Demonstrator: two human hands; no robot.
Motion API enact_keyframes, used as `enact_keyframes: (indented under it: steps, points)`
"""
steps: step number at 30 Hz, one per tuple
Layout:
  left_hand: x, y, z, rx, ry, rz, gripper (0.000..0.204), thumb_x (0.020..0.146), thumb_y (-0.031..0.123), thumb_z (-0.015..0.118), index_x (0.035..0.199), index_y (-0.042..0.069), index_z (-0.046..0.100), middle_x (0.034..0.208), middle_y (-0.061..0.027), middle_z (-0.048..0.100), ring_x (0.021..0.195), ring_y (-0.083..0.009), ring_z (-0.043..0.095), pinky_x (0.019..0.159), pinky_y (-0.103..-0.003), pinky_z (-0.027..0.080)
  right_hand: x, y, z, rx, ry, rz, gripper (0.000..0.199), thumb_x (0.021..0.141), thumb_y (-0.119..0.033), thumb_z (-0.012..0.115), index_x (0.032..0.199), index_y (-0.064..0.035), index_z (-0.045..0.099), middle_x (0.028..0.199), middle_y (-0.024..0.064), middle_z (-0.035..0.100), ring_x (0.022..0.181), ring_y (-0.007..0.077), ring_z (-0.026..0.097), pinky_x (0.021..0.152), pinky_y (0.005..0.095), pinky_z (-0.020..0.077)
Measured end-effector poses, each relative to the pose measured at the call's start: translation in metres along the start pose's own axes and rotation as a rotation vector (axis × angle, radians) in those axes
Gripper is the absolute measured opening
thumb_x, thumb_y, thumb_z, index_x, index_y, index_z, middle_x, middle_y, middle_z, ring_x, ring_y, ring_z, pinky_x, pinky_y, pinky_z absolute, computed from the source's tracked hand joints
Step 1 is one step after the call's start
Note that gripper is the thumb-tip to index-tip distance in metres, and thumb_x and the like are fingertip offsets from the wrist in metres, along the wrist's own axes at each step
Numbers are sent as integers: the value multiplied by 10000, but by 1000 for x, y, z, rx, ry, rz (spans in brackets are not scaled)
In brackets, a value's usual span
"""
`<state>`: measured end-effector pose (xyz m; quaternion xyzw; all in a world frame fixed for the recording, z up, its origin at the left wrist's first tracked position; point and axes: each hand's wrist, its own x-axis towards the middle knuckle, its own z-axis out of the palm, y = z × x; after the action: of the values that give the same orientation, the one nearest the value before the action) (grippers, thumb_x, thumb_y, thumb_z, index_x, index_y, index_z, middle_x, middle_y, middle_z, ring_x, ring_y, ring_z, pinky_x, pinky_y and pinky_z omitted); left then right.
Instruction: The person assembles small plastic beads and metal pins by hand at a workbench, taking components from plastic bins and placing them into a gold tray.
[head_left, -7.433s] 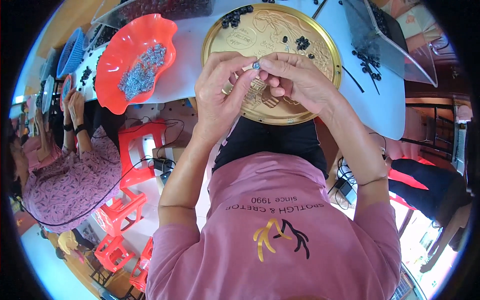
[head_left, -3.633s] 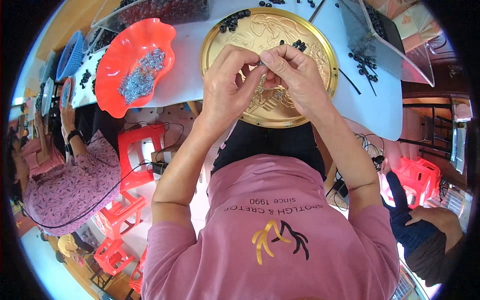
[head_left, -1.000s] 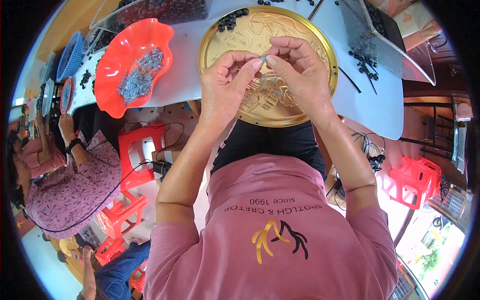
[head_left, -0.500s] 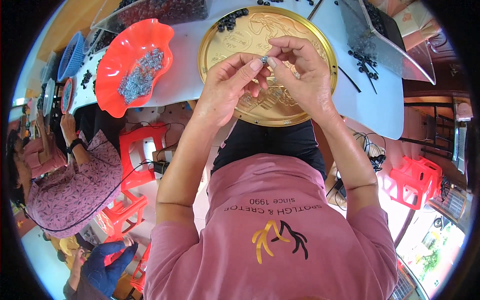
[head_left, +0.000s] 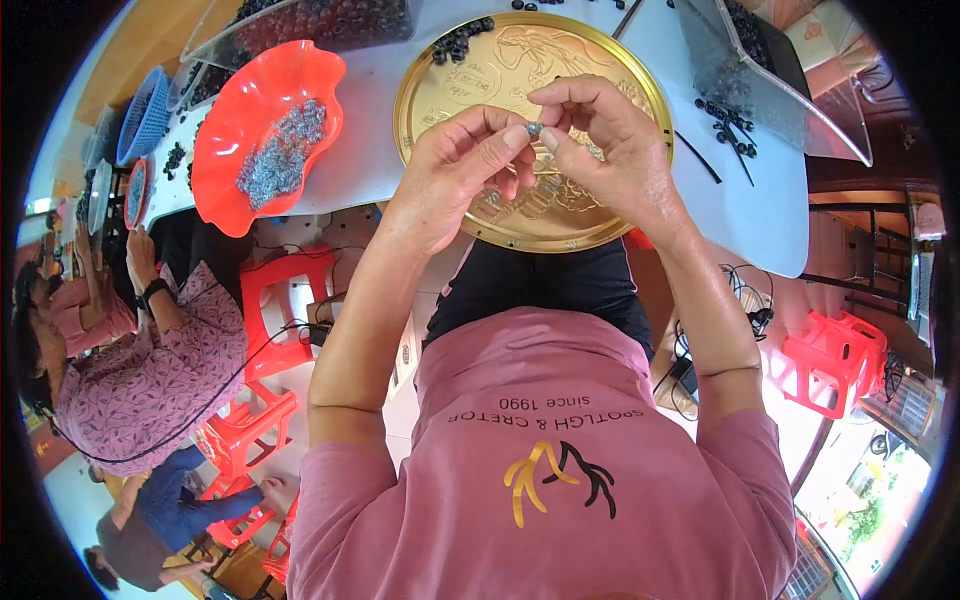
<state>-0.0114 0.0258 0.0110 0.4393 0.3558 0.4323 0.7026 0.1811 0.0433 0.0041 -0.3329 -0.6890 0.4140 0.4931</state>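
1. A co-worker in a patterned shirt [head_left: 150, 380] sits far left at the same table [head_left: 760, 200], near red stools [head_left: 275, 310]. A second person crouches below, lower left.
2. The red bowl [head_left: 225, 150] of small grey metal bits [head_left: 280, 150] lies on the table to the left of the tray, probably so the left hand can reach it easily.
3. The left hand [head_left: 455, 170] is raised over the gold tray [head_left: 430, 70], thumb and forefinger closed on a tiny grey bead [head_left: 534, 128]. The other fingers are curled loosely.
4. The bead sits between both hands' fingertips, above the tray's middle, likely so that anything dropped lands in the tray rather than on the floor.
5. The right hand [head_left: 610, 150] meets the left at the bead, its thumb and forefinger pinched on it or on something fine running through it; I cannot tell which. Its other fingers are folded down.
6. Dark beads [head_left: 460, 38] lie along the tray's far rim, and more are scattered under a clear plastic sheet [head_left: 770, 90] at right.
7. Compared with half a second ago, the hands are in nearly the same place and pose, fingertips still together. The tray and bowl have not moved. Lower left, the crouching person has shifted a little.
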Motion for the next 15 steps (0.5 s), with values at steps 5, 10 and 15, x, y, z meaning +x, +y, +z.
enact_keyframes:
  steps: [5,10,15]
  points:
    - [2,-2,7,225,66,105,224,1008,218,563,1022,0,613,831,-35,639,701,-78,579,613,-215,462,-3,1,8,12,68,55,319,837,-22,657,1153,-58,629,935,54,662,897,155,659,833,298,524]
    - [2,0,12,317,79,114,213,1021,203,535,997,2,602,784,-16,611,681,-66,563,584,-216,455,-1,-4,6,-307,85,-120,340,805,-24,673,1141,-70,642,896,70,654,833,184,655,799,314,521]
    - [4,-6,13,420,144,164,186,1019,179,536,996,4,593,789,-24,604,657,-63,545,553,-223,442,-1,0,8,-256,108,-61,327,813,-33,663,1136,-73,647,911,66,653,834,179,650,790,321,522]
